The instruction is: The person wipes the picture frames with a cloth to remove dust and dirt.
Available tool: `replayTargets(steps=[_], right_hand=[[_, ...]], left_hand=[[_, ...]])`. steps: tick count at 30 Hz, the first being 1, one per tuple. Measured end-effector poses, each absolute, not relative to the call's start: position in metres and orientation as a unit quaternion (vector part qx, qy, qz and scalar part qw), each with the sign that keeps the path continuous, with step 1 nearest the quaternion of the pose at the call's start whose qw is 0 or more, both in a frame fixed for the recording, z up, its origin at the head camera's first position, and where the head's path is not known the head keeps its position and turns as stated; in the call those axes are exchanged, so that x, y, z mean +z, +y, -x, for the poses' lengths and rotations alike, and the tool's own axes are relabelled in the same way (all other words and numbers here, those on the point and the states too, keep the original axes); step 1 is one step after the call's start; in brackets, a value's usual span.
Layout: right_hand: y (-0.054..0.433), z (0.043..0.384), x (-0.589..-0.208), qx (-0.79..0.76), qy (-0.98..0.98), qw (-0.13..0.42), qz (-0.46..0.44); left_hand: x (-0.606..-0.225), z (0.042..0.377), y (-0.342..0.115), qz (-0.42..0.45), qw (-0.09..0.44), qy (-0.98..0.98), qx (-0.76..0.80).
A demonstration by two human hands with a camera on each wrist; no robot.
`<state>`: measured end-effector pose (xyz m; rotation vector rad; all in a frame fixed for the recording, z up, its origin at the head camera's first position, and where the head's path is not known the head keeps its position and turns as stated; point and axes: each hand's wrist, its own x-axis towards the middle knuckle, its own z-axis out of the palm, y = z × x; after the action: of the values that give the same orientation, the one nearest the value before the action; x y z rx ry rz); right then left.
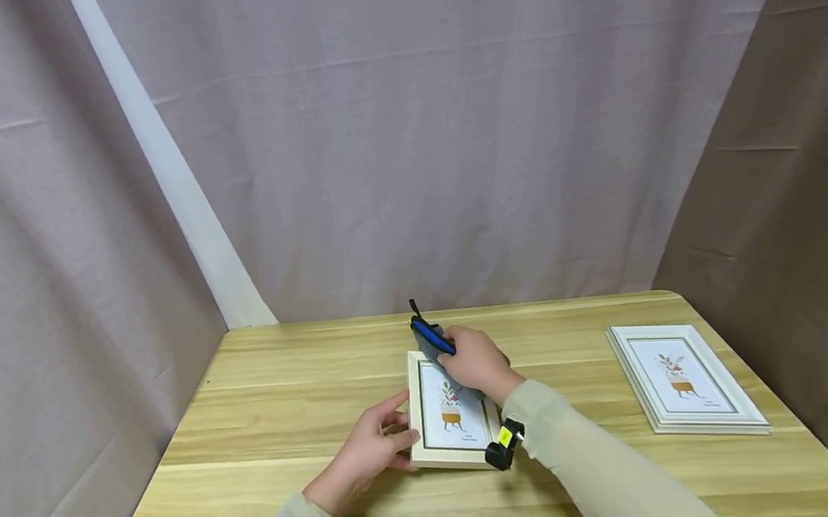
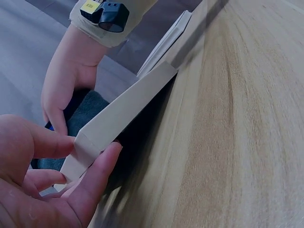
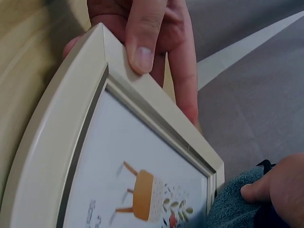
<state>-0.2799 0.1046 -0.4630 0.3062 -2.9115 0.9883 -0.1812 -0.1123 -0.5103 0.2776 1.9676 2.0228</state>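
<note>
A cream picture frame (image 1: pixel 455 454) with a potted-plant print is tilted, one side raised off the table in the left wrist view. My left hand (image 1: pixel 372 449) grips its left edge, the thumb (image 3: pixel 142 57) on the front face and other fingers behind. My right hand (image 1: pixel 480 361) holds a grey-green cleaning cloth (image 3: pixel 232 202) with blue and black trim. That cloth touches the upper part of the picture frame in the head view. Part of the print is hidden behind the right hand and the cloth.
White picture frames (image 1: pixel 694 415) lie stacked at the right of the wooden table (image 1: pixel 286 401), the top one with a similar print. Grey-mauve curtains (image 1: pixel 435 166) hang behind and at the left, with a brown curtain (image 1: pixel 801 200) at the right.
</note>
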Motion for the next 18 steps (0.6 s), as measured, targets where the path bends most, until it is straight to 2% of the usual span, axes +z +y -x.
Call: replayTargets(steps=[18], right_hand=[[0.084, 0.272, -0.456, 0.324, -0.938, 0.024, -0.124]], left_hand=[[-0.51, 0.176, -0.107, -0.098, 0.156, 0.681, 0.709]])
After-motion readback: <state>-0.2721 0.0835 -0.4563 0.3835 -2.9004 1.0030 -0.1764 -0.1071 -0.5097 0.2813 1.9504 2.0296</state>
